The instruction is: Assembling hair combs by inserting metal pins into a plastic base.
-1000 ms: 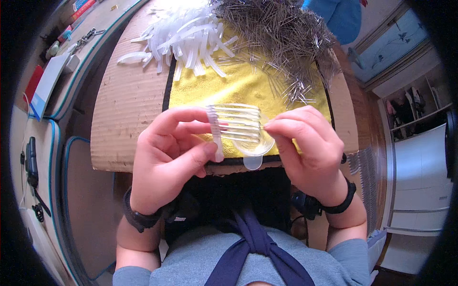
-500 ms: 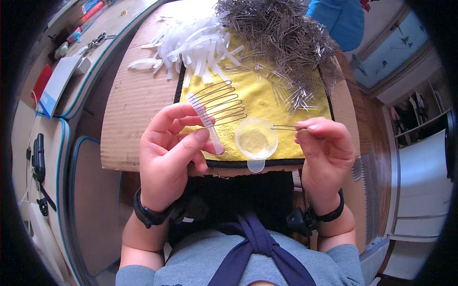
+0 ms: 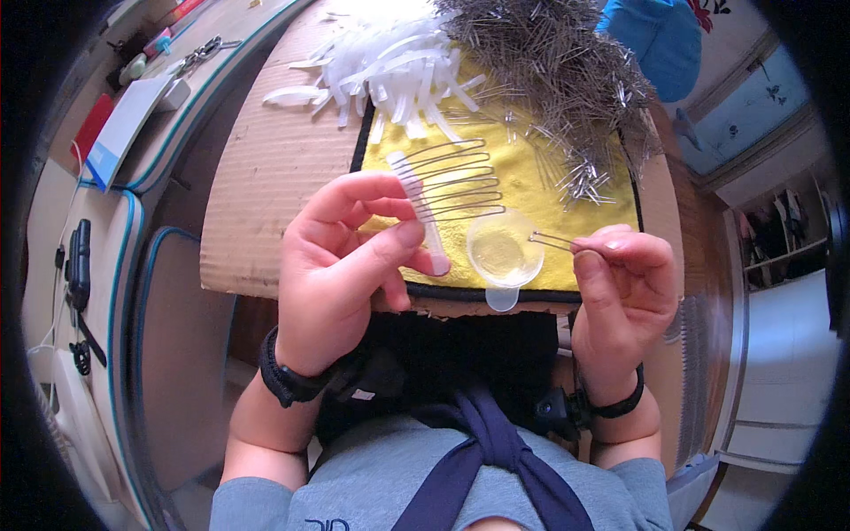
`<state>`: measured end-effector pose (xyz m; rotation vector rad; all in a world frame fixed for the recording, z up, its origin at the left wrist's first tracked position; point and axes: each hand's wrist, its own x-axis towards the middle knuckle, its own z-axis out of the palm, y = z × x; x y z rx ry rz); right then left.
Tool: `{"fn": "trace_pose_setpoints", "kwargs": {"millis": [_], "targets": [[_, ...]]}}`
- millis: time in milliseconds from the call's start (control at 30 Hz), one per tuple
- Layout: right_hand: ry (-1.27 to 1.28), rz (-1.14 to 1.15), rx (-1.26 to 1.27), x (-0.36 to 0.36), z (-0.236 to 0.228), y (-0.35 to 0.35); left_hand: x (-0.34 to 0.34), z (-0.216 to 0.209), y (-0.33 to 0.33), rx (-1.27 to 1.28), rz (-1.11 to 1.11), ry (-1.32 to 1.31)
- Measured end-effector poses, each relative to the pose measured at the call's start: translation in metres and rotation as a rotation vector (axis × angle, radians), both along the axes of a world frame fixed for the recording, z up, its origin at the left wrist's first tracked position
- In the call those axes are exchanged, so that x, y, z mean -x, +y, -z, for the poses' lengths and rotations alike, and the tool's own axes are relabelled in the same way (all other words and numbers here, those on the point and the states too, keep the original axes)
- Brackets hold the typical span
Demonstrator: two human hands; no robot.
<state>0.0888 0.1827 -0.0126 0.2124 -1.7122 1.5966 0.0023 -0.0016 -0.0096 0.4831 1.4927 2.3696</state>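
Note:
In my left hand (image 3: 341, 257) I pinch a wire hair comb, its clear plastic strip (image 3: 426, 217) between thumb and fingers. Several looped wire teeth (image 3: 456, 181) stick out from the strip to the right. My right hand (image 3: 624, 296) pinches a thin U-shaped wire pin (image 3: 553, 241) between thumb and forefinger. The pin's free ends point left, over the right rim of a small clear round cup (image 3: 505, 252) with a tab at its near side. Whether the tips touch the cup I cannot tell. The cup rests on a yellow cloth (image 3: 606, 221) with dark edging.
Beyond my hands lie a heap of white plastic strips (image 3: 390, 75) and a large tangle of wire pins (image 3: 553, 75). The cloth lies on a cardboard sheet (image 3: 266, 190). A blue object (image 3: 660, 44) stands at the far right; a teal-edged desk (image 3: 190, 115) runs along the left.
The whole view has shifted, moving the scene rightward. The comb in my left hand has risen slightly away from me. The pin in my right hand slants more now.

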Motion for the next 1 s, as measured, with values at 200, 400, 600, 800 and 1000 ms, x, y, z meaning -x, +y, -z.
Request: {"fn": "trace_pose_setpoints", "kwargs": {"millis": [200, 400, 600, 800, 1000], "targets": [[0.045, -0.052, -0.154, 0.007, -0.001, -0.009, -0.001, -0.003, 0.001, 0.034, 0.046, 0.004], [-0.017, -0.036, -0.177, 0.012, -0.002, -0.018, -0.001, -0.002, -0.001, 0.048, 0.065, 0.037], [-0.027, -0.031, -0.173, 0.013, -0.001, -0.02, 0.0, -0.001, -0.002, 0.041, 0.075, 0.035], [-0.037, -0.015, -0.207, 0.014, -0.002, -0.018, 0.001, 0.0, -0.001, 0.025, 0.084, 0.023], [-0.016, 0.0, -0.244, 0.014, -0.002, -0.018, 0.0, -0.001, -0.001, 0.051, 0.072, 0.04]]}}
